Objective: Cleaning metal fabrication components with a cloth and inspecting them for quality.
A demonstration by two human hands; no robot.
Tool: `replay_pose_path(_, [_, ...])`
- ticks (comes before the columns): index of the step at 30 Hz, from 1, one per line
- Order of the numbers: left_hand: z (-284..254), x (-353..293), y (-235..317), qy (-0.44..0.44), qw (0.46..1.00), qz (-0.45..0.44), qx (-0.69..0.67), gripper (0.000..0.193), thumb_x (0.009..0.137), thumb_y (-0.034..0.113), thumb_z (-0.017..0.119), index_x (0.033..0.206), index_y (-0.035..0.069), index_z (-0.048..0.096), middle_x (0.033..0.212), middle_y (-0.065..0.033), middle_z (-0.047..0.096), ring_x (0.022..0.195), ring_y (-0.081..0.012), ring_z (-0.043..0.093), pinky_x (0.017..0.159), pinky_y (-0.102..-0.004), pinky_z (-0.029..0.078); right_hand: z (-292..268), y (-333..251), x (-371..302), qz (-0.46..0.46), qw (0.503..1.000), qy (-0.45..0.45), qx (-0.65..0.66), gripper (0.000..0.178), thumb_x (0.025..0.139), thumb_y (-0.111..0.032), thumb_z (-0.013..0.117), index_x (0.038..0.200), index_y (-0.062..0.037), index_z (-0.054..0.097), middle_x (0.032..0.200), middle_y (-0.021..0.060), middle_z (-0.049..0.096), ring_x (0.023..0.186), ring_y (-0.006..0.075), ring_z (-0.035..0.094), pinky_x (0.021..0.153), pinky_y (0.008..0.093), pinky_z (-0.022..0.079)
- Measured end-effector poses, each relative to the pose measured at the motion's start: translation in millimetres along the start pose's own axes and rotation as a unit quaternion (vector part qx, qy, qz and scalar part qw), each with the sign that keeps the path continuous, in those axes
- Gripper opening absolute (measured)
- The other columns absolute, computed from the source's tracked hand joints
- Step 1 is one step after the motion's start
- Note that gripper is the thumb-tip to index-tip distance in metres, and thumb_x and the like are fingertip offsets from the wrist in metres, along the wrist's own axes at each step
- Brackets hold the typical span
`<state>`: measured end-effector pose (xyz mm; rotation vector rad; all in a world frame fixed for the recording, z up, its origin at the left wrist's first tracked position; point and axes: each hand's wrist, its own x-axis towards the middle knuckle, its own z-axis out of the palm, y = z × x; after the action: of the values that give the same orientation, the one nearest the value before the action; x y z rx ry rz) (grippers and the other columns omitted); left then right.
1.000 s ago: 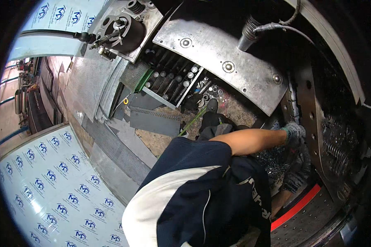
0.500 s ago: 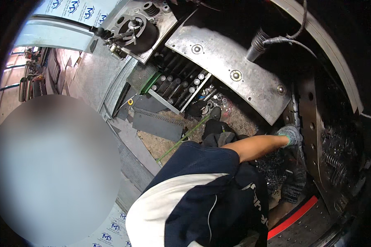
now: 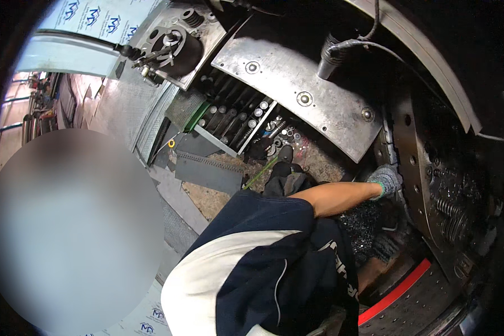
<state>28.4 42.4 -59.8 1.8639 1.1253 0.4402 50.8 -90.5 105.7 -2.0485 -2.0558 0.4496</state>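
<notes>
Reaches with grey-gloved left hand to dark, holed steel plate at right, below flat silver panel. Has right hand near long red strip, leaving gap between hands; cannot tell either grip.

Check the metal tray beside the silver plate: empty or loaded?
Loaded: the tray holds dark cylindrical parts with pale round ends. Cannot tell if full; its upper end is shadowed.

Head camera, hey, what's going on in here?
A person in a navy and white shirt is reaching in beside a dark plate with holes. The gloved left hand is at its near edge; the gloved right hand is by a red strip. Whether either holds anything is unclear. A tray of metal cylinders stands beyond.
</notes>
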Motion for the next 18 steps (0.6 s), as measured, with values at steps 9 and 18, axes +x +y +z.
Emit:
replay_pose_path(9, [-73.2, -19.1, 15.1, -0.082, 0.963, 0.141, 0.214, 0.02, 0.08, 0.012, 0.055, 0.082, 0.008, 0.074, 0.082, -0.0146, 0.071, 0.075, -0.0292, 0.069, 0.06, -0.0389, 0.055, 1.4, -48.4, -128.6, 0.135, 0.988, -0.01, -0.067, 0.041, 0.098, -0.027, 0.044, 0.133, -0.0057, 0.052, 0.133, 0.0185, 0.053, 0.121, 0.034, 0.052, 0.107, 0.0414, 0.038])
replay_pose_path(18, [-58.7, -8.3, -7.4, -0.087, 0.959, 0.175, 0.206, 0.021, 0.084, 0.019, 0.051, 0.085, 0.007, 0.069, 0.085, -0.0186, 0.068, 0.083, -0.0339, 0.067, 0.075, -0.046, 0.052, 13.2, -18.0, -67.7, 0.311, 0.947, -0.001, -0.085, 0.042, 0.098, -0.028, 0.044, 0.132, -0.0061, 0.053, 0.133, 0.0189, 0.053, 0.122, 0.0347, 0.051, 0.108, 0.0422, 0.037])
